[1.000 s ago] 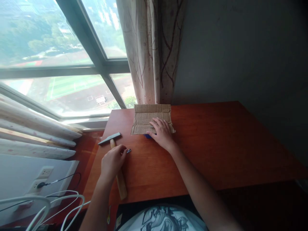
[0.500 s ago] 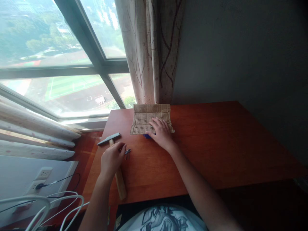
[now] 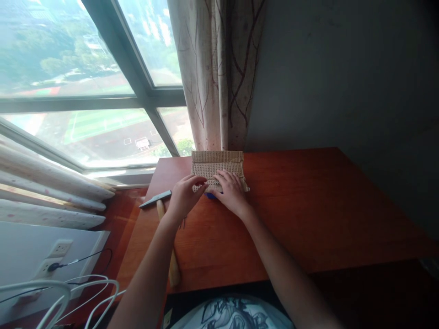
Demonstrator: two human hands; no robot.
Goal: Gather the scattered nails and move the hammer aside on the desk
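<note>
A folded piece of corrugated cardboard (image 3: 216, 165) lies at the far edge of the red-brown table (image 3: 308, 214), with something blue (image 3: 210, 195) showing under its near edge. My right hand (image 3: 230, 192) rests on the cardboard with fingers spread flat. My left hand (image 3: 183, 197) is at the cardboard's near left corner, its fingers pinched together on something too small to make out. A hammer (image 3: 161, 205) with a wooden handle lies on the table to the left, partly under my left forearm. A few small nails (image 3: 183, 223) lie beside my left wrist.
A window (image 3: 85, 91) and a patterned curtain (image 3: 219, 68) stand behind the table. A grey wall is to the right. Lower left, a wall socket (image 3: 56, 256) holds a plug, with white cables (image 3: 85, 292) near it. The table's left edge runs close to the hammer.
My left hand has moved from beside the hammer and nails up and right to the cardboard's near left corner. My right hand has stayed on the cardboard.
</note>
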